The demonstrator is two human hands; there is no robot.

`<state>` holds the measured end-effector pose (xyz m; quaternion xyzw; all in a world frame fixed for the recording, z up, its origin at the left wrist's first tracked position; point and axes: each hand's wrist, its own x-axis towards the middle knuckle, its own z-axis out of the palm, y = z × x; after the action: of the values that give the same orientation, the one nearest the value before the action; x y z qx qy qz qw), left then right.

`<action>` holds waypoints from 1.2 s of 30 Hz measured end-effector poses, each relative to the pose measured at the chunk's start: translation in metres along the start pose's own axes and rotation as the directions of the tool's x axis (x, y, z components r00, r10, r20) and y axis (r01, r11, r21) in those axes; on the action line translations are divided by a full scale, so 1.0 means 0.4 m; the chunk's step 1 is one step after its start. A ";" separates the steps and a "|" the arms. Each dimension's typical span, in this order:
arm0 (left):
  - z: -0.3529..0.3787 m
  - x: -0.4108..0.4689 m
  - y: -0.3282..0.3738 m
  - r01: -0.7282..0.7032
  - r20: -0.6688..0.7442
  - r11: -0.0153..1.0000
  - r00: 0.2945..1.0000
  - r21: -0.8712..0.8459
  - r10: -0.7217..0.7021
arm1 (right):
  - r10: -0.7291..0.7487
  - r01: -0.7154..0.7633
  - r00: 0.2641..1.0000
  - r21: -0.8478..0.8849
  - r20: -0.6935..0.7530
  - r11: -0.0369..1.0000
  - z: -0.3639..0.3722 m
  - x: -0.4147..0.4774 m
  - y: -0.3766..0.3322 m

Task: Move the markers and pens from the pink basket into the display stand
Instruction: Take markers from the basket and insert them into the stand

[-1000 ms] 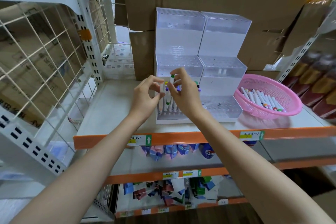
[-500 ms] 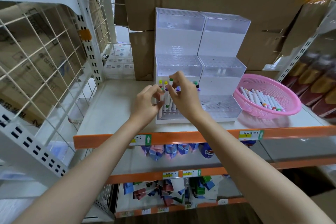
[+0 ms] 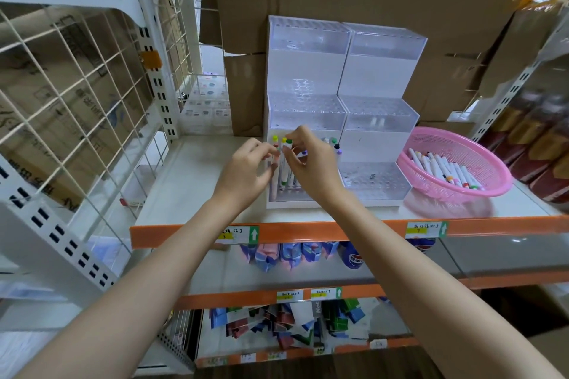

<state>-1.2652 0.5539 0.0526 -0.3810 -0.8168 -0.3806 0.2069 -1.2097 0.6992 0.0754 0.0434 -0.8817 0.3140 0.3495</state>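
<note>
The clear tiered display stand (image 3: 381, 71) stands on the white shelf. Several markers with yellow, green and purple caps stand upright in its lowest left tier. My right hand (image 3: 311, 163) pinches the top of a green-capped marker (image 3: 284, 171) that stands in a hole of that tier. My left hand (image 3: 246, 169) is just left of it, fingertips closed on a red-capped marker (image 3: 277, 148) at the tier's left edge. The pink basket (image 3: 492, 163) sits right of the stand with several markers (image 3: 443, 169) lying in it.
Cardboard boxes rise behind the stand. A white wire grid panel (image 3: 77, 86) stands to the left. The shelf has an orange front edge (image 3: 308, 229) with price labels. Packaged goods lie on the lower shelves, and dark bottles (image 3: 542, 144) stand at far right.
Both hands have dropped from above the lowest tier down to it. The green-capped marker has gone from held in the air to standing in the tier.
</note>
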 end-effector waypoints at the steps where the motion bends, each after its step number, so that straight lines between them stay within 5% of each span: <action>1: 0.000 -0.002 0.000 -0.025 0.014 0.998 1.000 0.063 0.024 | 0.002 -0.002 1.000 0.000 0.003 1.000 0.000 0.002 -0.001; 9: -0.015 -0.008 0.013 -0.090 0.024 0.968 0.996 0.236 0.087 | 0.060 -0.061 0.998 0.022 0.019 0.998 -0.004 0.009 0.000; 15: -0.011 -0.009 -0.004 -0.164 0.173 0.947 0.978 0.277 0.119 | 0.116 -0.118 0.992 0.038 0.041 0.992 -0.009 0.017 0.001; 29: -0.025 -0.020 -0.018 -0.224 0.200 0.933 0.965 0.280 0.172 | 0.083 -0.080 0.993 -0.036 0.089 0.996 -0.008 -0.015 0.033; 36: -0.031 -0.029 -0.018 -0.207 0.175 0.944 0.971 0.258 0.165 | -0.035 0.053 0.988 -0.116 0.151 0.992 0.007 -0.001 0.042</action>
<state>-1.2629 0.5358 0.0499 -0.4519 -0.8353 -0.2125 0.2302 -1.2160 0.7108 0.0647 0.0651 -0.9213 0.2487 0.2918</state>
